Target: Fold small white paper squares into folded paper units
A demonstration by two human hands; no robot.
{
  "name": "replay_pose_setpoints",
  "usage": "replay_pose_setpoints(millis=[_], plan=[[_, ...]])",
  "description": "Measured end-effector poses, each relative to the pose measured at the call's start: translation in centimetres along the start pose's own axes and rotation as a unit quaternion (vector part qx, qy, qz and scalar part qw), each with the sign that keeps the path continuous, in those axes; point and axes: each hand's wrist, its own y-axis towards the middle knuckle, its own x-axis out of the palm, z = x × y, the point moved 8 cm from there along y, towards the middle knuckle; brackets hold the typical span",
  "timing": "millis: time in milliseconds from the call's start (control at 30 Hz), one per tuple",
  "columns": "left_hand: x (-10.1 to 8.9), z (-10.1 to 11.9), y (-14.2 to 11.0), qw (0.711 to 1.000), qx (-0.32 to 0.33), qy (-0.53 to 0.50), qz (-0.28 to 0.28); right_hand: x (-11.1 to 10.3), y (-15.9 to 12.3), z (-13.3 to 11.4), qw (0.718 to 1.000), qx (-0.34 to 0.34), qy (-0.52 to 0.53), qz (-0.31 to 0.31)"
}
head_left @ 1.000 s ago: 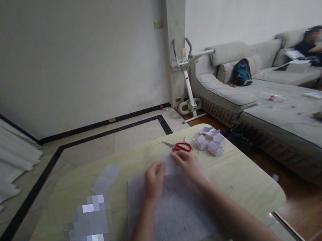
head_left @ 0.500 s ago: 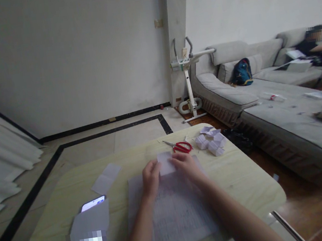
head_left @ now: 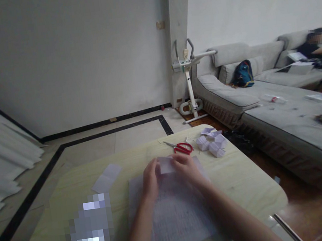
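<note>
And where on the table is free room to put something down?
Bare: between the right forearm and the table's right edge; a narrower strip between the large sheet and the small left paper. Crowded: the far right corner, with scissors and folded papers.

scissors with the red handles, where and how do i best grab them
Probably by the red handles, with the right hand coming from above on the near side: the scissors lie flat, blades pointing left, handles nearest that hand. The folded papers seem to crowd the right side.
</note>
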Motion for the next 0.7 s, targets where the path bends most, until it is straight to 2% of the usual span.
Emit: replay_pose_setpoints(millis=[133,233,300,533,700], plan=[[0.6,-0.5,-0.2,0.999,-0.004,-0.009,-0.051,-0.7,-0.3,-1.3,0.992,-0.058,-0.099,0.052],[0.6,0.1,-0.5,0.998,0.031,0.022,-0.053,-0.5,-0.7,-2.0,0.981,-0.107,-0.150,0.063],[0.3,0.4,-0.5,0.997,0.045,0.040,-0.044,-0.1,-0.7,-2.1,0.980,-0.116,-0.156,0.050],[-0.5,1.2,-0.1,0.993,0.080,0.085,-0.004,-0.2,-0.5,-1.0,0.995,-0.033,-0.083,0.044],[0.4,1.7,-0.5,0.988,0.104,0.114,-0.023,0.1,-0.1,-0.6,0.995,-0.017,-0.102,0.012]])
